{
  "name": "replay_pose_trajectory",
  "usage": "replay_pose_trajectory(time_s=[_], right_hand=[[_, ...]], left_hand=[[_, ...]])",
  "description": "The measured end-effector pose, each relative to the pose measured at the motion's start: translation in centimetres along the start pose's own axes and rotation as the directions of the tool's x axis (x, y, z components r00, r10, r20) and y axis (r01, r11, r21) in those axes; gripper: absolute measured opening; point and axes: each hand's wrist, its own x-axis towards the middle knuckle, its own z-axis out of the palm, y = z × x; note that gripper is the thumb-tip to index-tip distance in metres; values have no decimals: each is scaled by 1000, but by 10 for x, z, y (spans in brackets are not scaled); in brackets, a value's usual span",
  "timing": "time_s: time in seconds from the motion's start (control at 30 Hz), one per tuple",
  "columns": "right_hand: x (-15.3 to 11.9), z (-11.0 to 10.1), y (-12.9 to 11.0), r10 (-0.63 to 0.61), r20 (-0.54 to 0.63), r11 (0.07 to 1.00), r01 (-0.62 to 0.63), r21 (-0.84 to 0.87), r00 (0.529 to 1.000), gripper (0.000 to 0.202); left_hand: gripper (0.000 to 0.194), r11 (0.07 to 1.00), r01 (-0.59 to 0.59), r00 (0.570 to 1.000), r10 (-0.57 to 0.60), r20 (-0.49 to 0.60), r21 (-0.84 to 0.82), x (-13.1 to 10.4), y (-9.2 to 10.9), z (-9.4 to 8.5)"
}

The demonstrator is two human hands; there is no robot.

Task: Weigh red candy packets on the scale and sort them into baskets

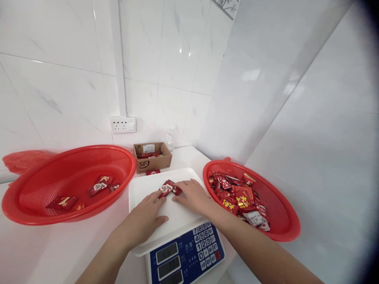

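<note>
A red snack packet with white lettering lies on the white tray of a digital scale, between my two hands. My left hand rests low over the tray, fingers stretched out and thumb apart, its fingertips at the packet's left edge. From the right, my right hand has its thumb and fingers around a second dark red packet, which touches the first. The fingers hide part of this second packet. In front is the scale's blue panel with keys and displays.
At left a red plastic basket holds a few red packets. Another red basket at right contains many packets. Behind the scale stand a cardboard box with packets inside and a clear bottle. A wall socket sits above.
</note>
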Motion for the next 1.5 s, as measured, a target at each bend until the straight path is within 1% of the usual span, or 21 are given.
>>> replay_pose_trajectory(time_s=[0.1, 0.23, 0.33, 0.43, 0.6, 0.73, 0.87, 0.97, 1.17, 1.33, 1.4, 1.5], right_hand=[[2, 1, -2, 3, -23, 998, -4, -56, 1000, 30], [0, -5, 1, -9, -44, 996, 5, -94, 999, 28], [-4, -13, 6, 14, -46, 995, -18, -101, 999, 27], [-7, -16, 12, 17, -43, 998, -19, -54, 999, 28], [-9, -11, 17, -27, -63, 997, 32, 77, 998, 35], [-19, -13, 18, 41, -56, 997, -37, 75, 998, 43], [-31, -18, 21, 151, 18, 986, -152, 64, 988, 51], [-34, -15, 22, 163, 33, 981, -165, 100, 986, 51], [-33, -8, 20, 99, -16, 982, -95, 163, 995, 50], [-42, -12, 20, 66, -58, 987, -57, 148, 996, 48], [-50, -15, 22, 91, -81, 986, -79, 147, 992, 48], [-66, -21, 30, 165, -117, 977, -147, 151, 979, 48]], left_hand=[[51, 1000, -7, 1000, 7, 5, 3, 0, 3, -1], [50, 999, -29, 1000, 29, -1, 21, 1, 6, 0], [51, 998, -43, 999, 43, 11, 40, 2, 6, 1], [54, 997, -54, 998, 53, 20, 55, 3, 5, 2], [58, 996, -44, 999, 42, 35, 79, 3, 4, 4], [59, 995, -37, 998, 32, 54, 97, 2, 5, 4], [58, 994, -47, 998, 41, 56, 102, 2, 5, 3], [59, 994, -37, 997, 31, 64, 105, 3, 6, 3], [58, 989, -36, 997, 26, 74, 144, 3, 5, 4], [58, 988, -40, 998, 32, 58, 150, 5, 3, 7], [58, 989, -37, 998, 29, 59, 140, 5, 3, 6], [58, 992, -33, 998, 27, 51, 121, 3, 5, 2]])
